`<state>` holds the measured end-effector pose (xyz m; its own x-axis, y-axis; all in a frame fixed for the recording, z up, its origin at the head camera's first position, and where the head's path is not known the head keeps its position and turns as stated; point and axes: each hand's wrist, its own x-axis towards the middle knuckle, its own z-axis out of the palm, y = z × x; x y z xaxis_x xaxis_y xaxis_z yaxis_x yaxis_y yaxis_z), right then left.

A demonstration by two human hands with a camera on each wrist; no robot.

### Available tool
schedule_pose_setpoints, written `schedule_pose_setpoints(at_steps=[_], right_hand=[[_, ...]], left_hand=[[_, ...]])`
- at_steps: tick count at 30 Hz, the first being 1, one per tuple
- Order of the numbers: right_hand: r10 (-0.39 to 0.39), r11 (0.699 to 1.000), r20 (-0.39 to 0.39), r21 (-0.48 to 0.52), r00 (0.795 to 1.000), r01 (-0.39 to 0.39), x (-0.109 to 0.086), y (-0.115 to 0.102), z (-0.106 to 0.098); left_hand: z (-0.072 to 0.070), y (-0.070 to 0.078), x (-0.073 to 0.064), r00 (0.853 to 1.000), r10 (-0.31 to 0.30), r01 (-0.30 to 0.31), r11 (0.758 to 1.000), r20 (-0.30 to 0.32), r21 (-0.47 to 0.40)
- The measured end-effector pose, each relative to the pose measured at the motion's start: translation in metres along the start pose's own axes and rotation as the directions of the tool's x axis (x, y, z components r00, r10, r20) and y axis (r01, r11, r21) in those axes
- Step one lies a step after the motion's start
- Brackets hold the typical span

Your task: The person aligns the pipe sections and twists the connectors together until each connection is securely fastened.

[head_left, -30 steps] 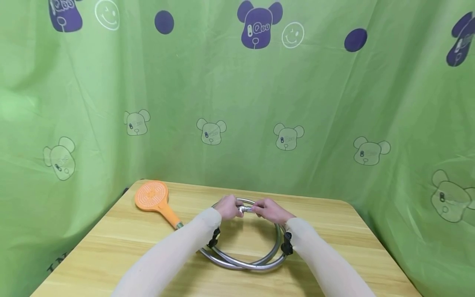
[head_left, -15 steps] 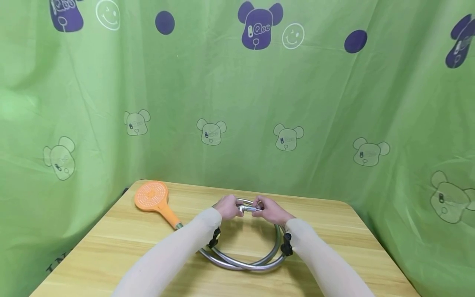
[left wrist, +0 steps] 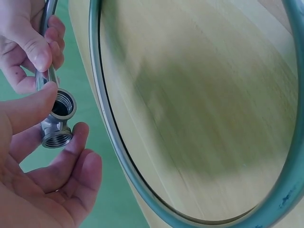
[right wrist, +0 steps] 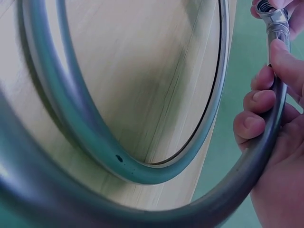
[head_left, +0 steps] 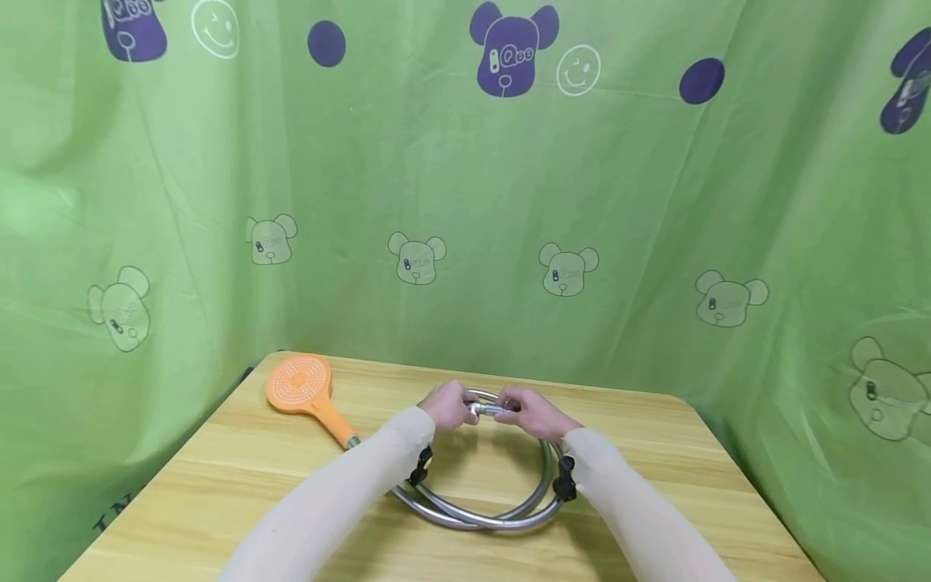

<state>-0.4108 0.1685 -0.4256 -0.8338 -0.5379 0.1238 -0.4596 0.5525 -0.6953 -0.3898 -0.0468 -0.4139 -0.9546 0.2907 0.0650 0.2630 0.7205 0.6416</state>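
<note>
My left hand (head_left: pixel 447 406) pinches a small metal tee fitting (left wrist: pixel 56 125) between thumb and fingers. Two of its threaded openings show in the left wrist view. Joined in line with the fitting is the metal end connector (right wrist: pixel 277 35) of a shower hose. My right hand (right wrist: pixel 280 102) grips the hose just behind this connector, its thumb on the connector and its fingers curled round the hose. The grey metallic hose (head_left: pixel 502 524) lies in loops beneath both forearms. An orange shower head (head_left: pixel 298 383) is on the hose's other side, at the left, face up.
All of this is on a wood-grain table (head_left: pixel 640 485). A green curtain (head_left: pixel 465 323) with bear prints hangs close behind the table and along both sides. Black wrist straps (head_left: pixel 564 478) sit against the hose loops in the head view.
The right-hand fingers let go of the connector's near part, shifted slightly right and closed again, baring more of the connector. The left hand keeps its hold on the tee fitting.
</note>
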Motion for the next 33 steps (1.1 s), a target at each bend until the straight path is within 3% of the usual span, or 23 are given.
schedule_pose_setpoints(at_steps=[10,17,24,33], right_hand=[[0.028,0.999,0.033,-0.021,0.999,-0.027,-0.0012,0.0004,-0.0013],[0.058,0.998,-0.005,-0.009,0.998,-0.058,0.0015,-0.0005,0.0005],[0.029,1.0,-0.042,-0.003,0.999,-0.029,0.0009,-0.0047,0.0027],[0.035,0.999,-0.048,0.017,0.998,-0.034,0.0034,-0.005,0.0024]], left_hand=[[0.0032,-0.0001,-0.0003,0.999,0.0,0.002,0.999,-0.04,0.042],[0.001,-0.0006,-0.0003,0.997,0.012,-0.011,1.0,-0.072,0.018],[0.0013,-0.0015,-0.0002,0.998,-0.004,0.003,1.0,-0.068,-0.022],[0.0017,-0.0016,0.001,0.993,-0.006,0.008,1.0,-0.115,0.01]])
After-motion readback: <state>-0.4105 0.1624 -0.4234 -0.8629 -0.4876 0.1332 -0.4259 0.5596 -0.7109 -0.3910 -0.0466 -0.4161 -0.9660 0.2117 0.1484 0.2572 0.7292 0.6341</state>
